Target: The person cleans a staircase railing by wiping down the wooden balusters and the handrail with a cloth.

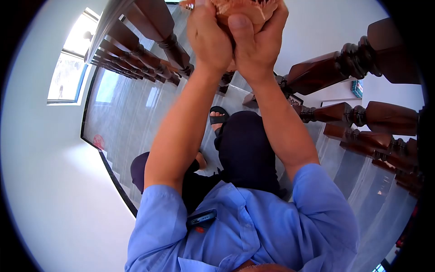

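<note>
Both arms stretch forward to the top edge of the view. My left hand [209, 43] and my right hand [259, 47] are close together, fingers curled around a peach-orange, ragged-edged piece [247, 10]. Dark strands show at its top, and the frame cuts it off there, so its kind is unclear. My right thumb presses on its near side. The fingertips of both hands are mostly hidden behind the piece. Just left of my left hand stands a dark wooden baluster [156, 22].
Dark turned balusters [353, 65] line the right side, and more run under a handrail [108, 27] on the left. Grey glossy tiles [136, 113] cover the floor. My bent knee [247, 149] is below my arms. A phone [201, 218] sticks out of my shirt pocket. A window [68, 68] is at left.
</note>
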The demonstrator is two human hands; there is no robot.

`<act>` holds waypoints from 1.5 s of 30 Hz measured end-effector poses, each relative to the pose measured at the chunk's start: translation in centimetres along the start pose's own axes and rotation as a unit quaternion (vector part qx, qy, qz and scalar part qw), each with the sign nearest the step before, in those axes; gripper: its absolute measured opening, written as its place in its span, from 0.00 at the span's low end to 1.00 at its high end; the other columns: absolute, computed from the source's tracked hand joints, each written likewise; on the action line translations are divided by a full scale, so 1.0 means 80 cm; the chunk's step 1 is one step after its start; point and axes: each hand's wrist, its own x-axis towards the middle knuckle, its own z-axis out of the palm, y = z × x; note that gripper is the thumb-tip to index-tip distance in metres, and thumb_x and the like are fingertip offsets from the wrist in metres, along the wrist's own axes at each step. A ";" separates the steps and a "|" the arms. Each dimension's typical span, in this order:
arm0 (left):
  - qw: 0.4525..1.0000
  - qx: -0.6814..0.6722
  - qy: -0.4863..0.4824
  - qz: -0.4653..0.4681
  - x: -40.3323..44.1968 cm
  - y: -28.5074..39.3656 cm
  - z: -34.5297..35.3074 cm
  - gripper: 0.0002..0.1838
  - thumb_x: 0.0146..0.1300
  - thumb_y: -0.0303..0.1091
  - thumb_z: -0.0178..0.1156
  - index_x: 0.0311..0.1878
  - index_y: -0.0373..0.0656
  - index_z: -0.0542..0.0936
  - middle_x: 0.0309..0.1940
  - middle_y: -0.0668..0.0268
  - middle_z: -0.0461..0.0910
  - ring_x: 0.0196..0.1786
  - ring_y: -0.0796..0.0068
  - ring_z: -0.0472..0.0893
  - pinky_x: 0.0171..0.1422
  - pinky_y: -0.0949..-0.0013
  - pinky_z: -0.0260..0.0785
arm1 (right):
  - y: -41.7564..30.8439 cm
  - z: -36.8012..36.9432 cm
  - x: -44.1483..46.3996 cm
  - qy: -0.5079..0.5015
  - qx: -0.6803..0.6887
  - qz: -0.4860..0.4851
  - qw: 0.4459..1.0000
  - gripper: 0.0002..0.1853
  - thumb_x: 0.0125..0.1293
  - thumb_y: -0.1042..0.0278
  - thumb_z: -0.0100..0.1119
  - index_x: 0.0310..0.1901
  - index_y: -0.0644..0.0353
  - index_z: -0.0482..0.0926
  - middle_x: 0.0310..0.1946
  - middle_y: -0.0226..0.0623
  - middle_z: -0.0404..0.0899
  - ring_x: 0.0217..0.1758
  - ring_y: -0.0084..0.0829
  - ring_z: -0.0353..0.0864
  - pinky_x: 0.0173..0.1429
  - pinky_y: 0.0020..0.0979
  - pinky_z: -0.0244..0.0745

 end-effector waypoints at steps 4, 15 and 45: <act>0.982 0.166 0.030 0.087 -0.041 -0.021 -0.014 0.24 0.84 0.42 0.36 0.51 0.34 0.79 0.45 0.60 0.82 0.49 0.69 0.79 0.57 0.65 0.71 | 0.026 -0.003 -0.033 0.013 0.019 -0.009 1.000 0.37 0.75 0.49 0.63 0.72 0.66 0.59 0.60 0.39 0.74 0.60 0.30 0.76 0.68 0.32 0.71; 0.984 0.156 0.002 -0.081 -0.106 -0.099 -0.084 0.25 0.83 0.43 0.40 0.52 0.30 0.81 0.47 0.57 0.84 0.48 0.69 0.80 0.57 0.65 0.72 | 0.058 -0.085 -0.130 -0.178 -0.058 0.194 0.963 0.42 0.68 0.70 0.61 0.79 0.66 0.50 0.73 0.49 0.65 0.76 0.42 0.68 0.79 0.39 0.60; 0.918 0.060 0.191 -0.343 -0.236 -0.219 -0.150 0.18 0.82 0.36 0.40 0.64 0.40 0.74 0.57 0.64 0.77 0.58 0.73 0.76 0.62 0.69 0.70 | 0.144 -0.124 -0.284 -0.185 -0.255 0.394 0.863 0.31 0.65 0.79 0.54 0.71 0.63 0.62 0.57 0.53 0.80 0.64 0.50 0.81 0.67 0.40 0.73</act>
